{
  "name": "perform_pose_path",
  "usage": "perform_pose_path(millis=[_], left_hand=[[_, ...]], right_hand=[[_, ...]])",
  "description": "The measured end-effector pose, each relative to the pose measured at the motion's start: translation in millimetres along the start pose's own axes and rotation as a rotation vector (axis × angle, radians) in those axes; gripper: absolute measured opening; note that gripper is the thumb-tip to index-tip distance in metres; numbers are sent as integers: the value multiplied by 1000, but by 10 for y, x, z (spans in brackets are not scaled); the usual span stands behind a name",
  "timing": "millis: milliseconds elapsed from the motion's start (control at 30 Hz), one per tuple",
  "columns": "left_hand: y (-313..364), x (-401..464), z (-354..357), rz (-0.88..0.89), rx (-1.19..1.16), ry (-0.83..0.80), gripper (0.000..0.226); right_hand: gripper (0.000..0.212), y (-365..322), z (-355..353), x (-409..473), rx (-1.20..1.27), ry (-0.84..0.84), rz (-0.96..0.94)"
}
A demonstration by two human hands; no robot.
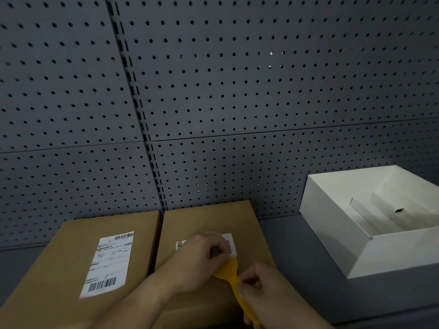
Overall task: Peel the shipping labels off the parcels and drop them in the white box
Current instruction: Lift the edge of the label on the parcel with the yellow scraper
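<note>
Two brown cardboard parcels sit side by side on a grey shelf. The left parcel [71, 264] bears a full white shipping label [108, 263] with barcodes. The right parcel [209, 222] has a smaller white label [229, 238], mostly hidden under my left hand [202, 255], whose fingers pinch at the label's near right corner. My right hand [259, 288] grips the handle of a yellow plastic scraper [229, 271]; its blade tip meets that same corner. The white box [332, 210] stands open to the right, holding one flat white label piece inside.
A dark grey pegboard wall [213, 91] rises directly behind the parcels and the box. A strip of bare grey shelf [297, 257] separates the right parcel from the white box.
</note>
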State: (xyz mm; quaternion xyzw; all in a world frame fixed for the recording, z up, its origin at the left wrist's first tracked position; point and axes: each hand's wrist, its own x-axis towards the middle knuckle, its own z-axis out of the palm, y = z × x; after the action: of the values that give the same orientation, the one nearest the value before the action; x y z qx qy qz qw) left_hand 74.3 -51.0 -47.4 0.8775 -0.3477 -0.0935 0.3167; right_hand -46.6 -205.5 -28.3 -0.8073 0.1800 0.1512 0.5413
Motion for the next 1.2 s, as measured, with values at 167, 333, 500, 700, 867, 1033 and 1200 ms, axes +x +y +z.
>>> perform_pose_path(millis=[167,333,500,700,867,1033,1200], left_hand=[[26,29,-33,5,4,-10,11],[-7,39,-16,-2,2,-11,18],[-31,52,6,2,17,1,20],[-4,50,-24,-26,25,-17,16],[17,59,-40,-36,11,-30,11],[21,59,-58,-65,18,-42,15],[34,65,-72,-68,18,-45,17]], right_hand=[[9,13,60,-21,0,45,-13],[7,-33,69,-20,62,21,7],[10,-38,36,-29,67,-4,8],[11,-45,72,-35,76,-8,39],[10,-66,84,-49,79,-6,41],[9,-77,99,-58,89,-9,59],[9,-72,148,-30,97,-6,51]])
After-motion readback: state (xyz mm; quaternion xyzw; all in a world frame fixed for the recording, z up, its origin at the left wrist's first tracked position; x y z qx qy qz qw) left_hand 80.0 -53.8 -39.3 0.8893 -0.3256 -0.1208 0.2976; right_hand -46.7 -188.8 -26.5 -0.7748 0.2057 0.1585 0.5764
